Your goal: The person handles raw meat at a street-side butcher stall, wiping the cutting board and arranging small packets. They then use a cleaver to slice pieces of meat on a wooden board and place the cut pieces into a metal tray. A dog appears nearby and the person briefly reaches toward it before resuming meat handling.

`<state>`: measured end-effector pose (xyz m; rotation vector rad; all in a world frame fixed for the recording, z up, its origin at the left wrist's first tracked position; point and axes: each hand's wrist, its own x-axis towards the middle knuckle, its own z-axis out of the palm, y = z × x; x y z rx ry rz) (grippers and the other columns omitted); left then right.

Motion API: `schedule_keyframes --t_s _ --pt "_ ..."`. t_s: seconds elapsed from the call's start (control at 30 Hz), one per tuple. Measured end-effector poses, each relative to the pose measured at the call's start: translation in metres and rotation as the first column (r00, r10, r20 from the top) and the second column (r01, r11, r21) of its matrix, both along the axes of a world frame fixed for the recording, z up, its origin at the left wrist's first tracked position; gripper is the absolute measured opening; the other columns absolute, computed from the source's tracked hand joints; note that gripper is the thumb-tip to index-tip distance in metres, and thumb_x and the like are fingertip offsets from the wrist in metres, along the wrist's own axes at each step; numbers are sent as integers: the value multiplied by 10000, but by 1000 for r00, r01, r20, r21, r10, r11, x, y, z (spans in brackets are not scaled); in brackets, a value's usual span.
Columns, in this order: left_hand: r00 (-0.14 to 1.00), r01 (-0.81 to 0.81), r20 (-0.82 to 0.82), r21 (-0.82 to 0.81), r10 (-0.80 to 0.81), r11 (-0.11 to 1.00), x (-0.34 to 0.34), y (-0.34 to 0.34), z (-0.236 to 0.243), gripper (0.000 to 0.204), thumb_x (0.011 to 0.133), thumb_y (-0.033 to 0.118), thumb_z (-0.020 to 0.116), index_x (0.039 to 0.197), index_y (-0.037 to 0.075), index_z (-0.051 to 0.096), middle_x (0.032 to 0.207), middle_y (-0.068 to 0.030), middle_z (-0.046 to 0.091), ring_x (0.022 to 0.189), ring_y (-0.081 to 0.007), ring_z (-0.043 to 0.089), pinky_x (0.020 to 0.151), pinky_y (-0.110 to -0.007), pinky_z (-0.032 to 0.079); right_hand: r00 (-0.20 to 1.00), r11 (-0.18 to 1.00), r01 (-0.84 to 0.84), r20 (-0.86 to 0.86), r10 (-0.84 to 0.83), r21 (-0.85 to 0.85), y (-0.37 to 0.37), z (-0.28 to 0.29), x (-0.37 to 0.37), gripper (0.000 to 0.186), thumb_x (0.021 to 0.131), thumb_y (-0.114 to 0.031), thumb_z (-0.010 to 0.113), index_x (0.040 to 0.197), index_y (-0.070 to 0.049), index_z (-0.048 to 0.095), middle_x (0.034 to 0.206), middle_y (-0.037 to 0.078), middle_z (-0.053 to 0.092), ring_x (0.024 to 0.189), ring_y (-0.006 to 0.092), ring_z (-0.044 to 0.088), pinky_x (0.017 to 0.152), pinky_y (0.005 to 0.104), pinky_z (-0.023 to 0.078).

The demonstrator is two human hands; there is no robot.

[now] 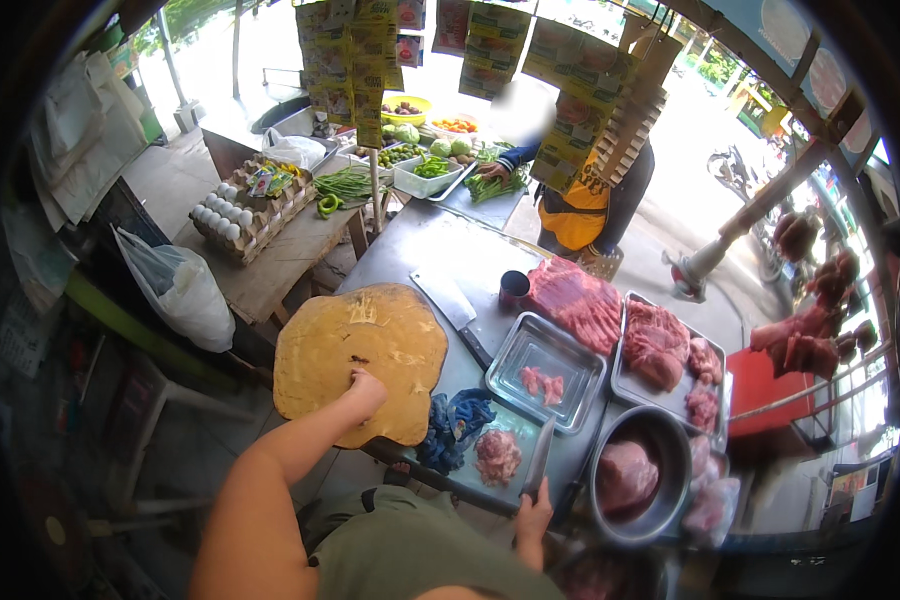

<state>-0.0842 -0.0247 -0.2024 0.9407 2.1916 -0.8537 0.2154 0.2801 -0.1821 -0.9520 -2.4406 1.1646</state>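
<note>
My left hand (366, 390) reaches onto a round wooden chopping block (380, 315), fingers curled together beside a small dark spot; anything in them is too small to make out. Lower right, my right hand (532, 515) grips a knife (540, 455), blade pointing away from me. Beside the block lie a cleaver (440, 298), a crumpled blue cloth (455, 425) and a small meat pile (495, 455). A shallow steel tray (548, 342) holds a few meat scraps. A large slab (575, 300) rests behind it, next to a tray of cuts (655, 345). A steel bowl (675, 465) holds meat.
Across the table a person in yellow (570, 225) reaches toward greens. Egg cartons (270, 235) and vegetable containers (420, 190) stand at the back. Packets (580, 110) hang overhead. Meat pieces (810, 330) hang at right. A white plastic bag (185, 295) hangs at left.
</note>
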Motion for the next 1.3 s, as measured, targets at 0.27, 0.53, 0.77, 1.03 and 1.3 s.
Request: schedule_keyframes --t_s 0.27,0.53,0.77,1.03,1.3 --pt "998 67 -25 155 -64 986 1 -9 6 556 549 381 903 982 67 750 918 -114 733 893 -346 696 789 -585 515 999 991 -10 -45 16 131 -7 -20 1 627 834 -21 611 1437 -7 440 955 231 690 769 307 663 751 376 516" --pt "993 115 -13 254 -115 960 -1 -20 2 464 543 417 870 862 101 751 799 -60 711 785 -242 685 745 -486 487 985 948 172 47 -165 -270 -17 -31 0 627 841 15 605 1446 -32 449 706 40 535 475 114 445 462 309 426" --pt "993 79 72 149 -91 986 -5 -12 11 567 625 461 854 1076 138 736 1047 -71 727 988 -264 685 845 -551 501 983 981 184 33 -182 -56 -27 -9 -24 614 784 -30 648 1370 56 487 1137 283 646 1045 350 642 931 369 478" --pt "990 120 42 266 -136 956 -10 -22 9 480 596 512 849 815 96 751 835 -104 725 839 -273 709 692 -370 528 968 960 242 -26 -248 -141 -33 -8 -24 609 789 -38 656 1364 67 487 1199 305 616 1106 367 629 951 368 474" --pt "990 104 63 288 -128 952 -10 -18 17 505 587 520 854 835 92 753 861 -112 723 875 -281 701 745 -378 530 965 959 259 2 -261 -118 -16 -15 -4 620 781 -37 660 1365 67 483 1163 309 627 1071 366 646 931 372 486"
